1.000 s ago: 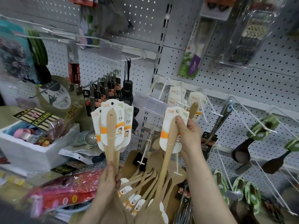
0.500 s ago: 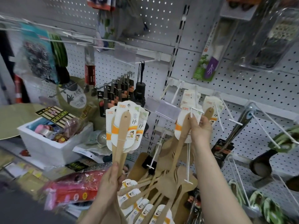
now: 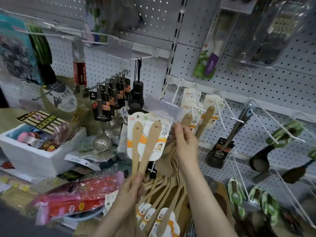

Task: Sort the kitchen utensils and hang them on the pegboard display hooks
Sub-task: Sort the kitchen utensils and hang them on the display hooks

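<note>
Head view: the left grip (image 3: 135,187) is curled round the shafts of two wooden spatulas (image 3: 153,134). It holds them upright, side by side, in front of the pegboard (image 3: 256,93). Their handle ends point up, and each has a white and orange card label behind it.

The right grip (image 3: 184,144) is raised just to the right of those labels. Its fingers (image 3: 177,129) point up, close together, at the lower edge of a clear tag holder (image 3: 164,108). That spot is blurred, so I cannot tell whether they pinch anything or only touch.

Just above and right of those fingers, two labelled hanging spatulas (image 3: 207,115) are threaded by their handle holes on white wire hooks (image 3: 198,109) set in the pegboard. Beneath both forearms lies a spatula heap (image 3: 164,190), the pieces overlapping, several with labels facing the camera.

To the right, a black ladle (image 3: 214,157) hangs from another hook, and dark spoons (image 3: 259,161) with green packaging hang farther right. At the left, a white foam box (image 3: 42,158) holds small coloured items. A perforated metal skimmer (image 3: 100,142) lies beside the box, and red and pink packets (image 3: 82,194) lie in front of it.
</note>
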A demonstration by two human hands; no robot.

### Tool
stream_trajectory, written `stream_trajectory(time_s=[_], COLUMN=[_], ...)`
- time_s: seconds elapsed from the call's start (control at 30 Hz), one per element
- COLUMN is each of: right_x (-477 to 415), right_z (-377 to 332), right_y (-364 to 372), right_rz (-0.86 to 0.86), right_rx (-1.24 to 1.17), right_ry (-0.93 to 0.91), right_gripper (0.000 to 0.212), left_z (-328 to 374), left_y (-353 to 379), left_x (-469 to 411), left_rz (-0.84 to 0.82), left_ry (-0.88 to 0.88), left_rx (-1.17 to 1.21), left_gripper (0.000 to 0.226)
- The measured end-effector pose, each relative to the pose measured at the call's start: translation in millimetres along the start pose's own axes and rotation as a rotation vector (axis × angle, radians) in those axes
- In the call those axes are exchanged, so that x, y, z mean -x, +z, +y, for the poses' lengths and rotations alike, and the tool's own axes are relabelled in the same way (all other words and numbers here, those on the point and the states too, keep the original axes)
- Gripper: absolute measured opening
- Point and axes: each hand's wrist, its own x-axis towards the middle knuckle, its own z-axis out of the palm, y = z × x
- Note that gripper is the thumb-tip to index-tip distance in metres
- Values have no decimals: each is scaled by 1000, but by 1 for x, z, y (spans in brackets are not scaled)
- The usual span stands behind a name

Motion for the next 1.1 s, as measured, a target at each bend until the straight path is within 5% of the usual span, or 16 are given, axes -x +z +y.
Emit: stream_trajectory(time_s=[0.13, 0.33, 0.47, 0.63, 0.8, 0.87, 0.93, 1.03, 1.1], right_x=[9, 22, 24, 25, 21, 22, 22, 19, 15], right_z=[-7, -3, -4, -5, -3, -4, -5, -10, -14], right_y=[2, -4, -9, -16, -22, -23, -23, -25, -27], right_rz=[-27, 120, 184, 127, 118, 113, 112, 149, 132], right_rx=[-85, -27, 44, -81, 71, 94, 87, 31, -67], right_ry=[0, -24, -47, 96, 92, 53, -4, -31, 24], right_gripper=[15, 46, 45, 57, 51, 46, 38, 21, 12], left_z=[-1, -14, -16, -14, -13, -13, -9, 2, 6], left_y=[7, 6, 9, 17, 19, 21, 24, 29, 28], left_x=[3, 6, 9, 6, 6, 6, 7, 6, 4], left_rz=[-28, -18, -22, 29, 88, 100, 132, 186, 184], left_ry=[-10, -23, -20, 15, 16, -1, -7, -3, -1], left_rx=[37, -100, -129, -187, -222, -195, -158, -131, -119], left_gripper=[49, 71, 63, 24, 96, 106, 97, 40, 23])
